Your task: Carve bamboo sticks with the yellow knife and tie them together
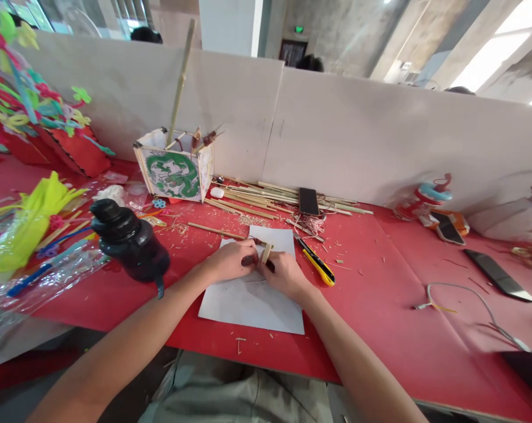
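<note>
Over the white paper (257, 308), my two hands meet with bent, closed fingers. Between their fingertips stands a short pale bamboo strip (266, 253), slightly tilted. My left hand (233, 258) pinches at its left side, beside a small dark brown patch I cannot identify. My right hand (287, 273) grips from the right, with another dark brown bit at its fingers. A thin stick end shows just beyond the fingertips. To the right of my right hand lies a yellow and black utility knife (319, 264), partly on the paper's edge.
Behind the paper lie bamboo sticks (252, 200), shavings and a black phone (308, 201). A dragon-painted box (173, 170) holds sticks. A black bottle (131, 244) stands left of my forearm. Another phone (497, 275) and a cable (464, 288) lie right. A white partition (358, 135) closes the back.
</note>
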Demonstrator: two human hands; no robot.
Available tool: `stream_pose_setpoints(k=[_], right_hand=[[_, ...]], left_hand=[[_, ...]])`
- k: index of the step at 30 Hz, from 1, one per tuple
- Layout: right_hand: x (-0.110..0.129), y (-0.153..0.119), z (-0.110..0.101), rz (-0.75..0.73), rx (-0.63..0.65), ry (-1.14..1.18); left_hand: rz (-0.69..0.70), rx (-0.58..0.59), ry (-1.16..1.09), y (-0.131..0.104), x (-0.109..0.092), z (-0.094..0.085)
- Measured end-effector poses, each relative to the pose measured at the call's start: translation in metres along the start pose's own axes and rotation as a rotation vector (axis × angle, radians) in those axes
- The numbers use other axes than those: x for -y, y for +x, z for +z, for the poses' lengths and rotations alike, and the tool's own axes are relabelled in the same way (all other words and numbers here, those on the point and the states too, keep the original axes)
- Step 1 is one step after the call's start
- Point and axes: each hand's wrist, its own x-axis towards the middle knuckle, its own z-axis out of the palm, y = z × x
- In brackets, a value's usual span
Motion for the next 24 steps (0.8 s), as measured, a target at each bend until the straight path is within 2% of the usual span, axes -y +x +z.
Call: stream_pose_setpoints(k=[2, 6, 8, 10, 14, 16, 18, 21, 24], right_hand=[[0.002, 0.0, 0.001, -0.025, 0.029, 0.022], [-0.011, 0.004, -0.001, 0.215, -0.075, -0.132], [-0.018, 0.005, -0.003, 0.289, -0.135, -0.203], [-0.018, 0.004, -0.004, 0.253, -0.142, -0.208], [0.001, -0.001, 0.001, 0.002, -0.029, -0.1], [0.008, -0.002, 0.003, -0.042, 0.014, -0.093], [0.007, 0.0, 0.002, 0.039, 0.015, -0.143], [-0.004, 0.002, -0.004, 0.241, -0.056, -0.245], [-0.012, 0.002, -0.007, 0.304, -0.12, -0.283]], left_hand=[[-0.014, 0.01, -0.001, 0.0, 0.0, -0.001], [-0.009, 0.003, 0.014, 0.0, -0.001, -0.001], [-0.001, -0.006, 0.014, 0.0, -0.002, -0.001], [-0.005, -0.011, 0.009, 0.0, -0.002, -0.001], [-0.015, 0.013, 0.003, 0.001, -0.004, -0.003], [-0.025, 0.022, -0.001, 0.001, -0.004, -0.003], [-0.048, 0.02, -0.01, 0.001, -0.004, -0.003], [-0.057, 0.01, -0.021, 0.001, -0.002, -0.001], [-0.043, -0.006, -0.012, 0.001, -0.001, -0.001]])
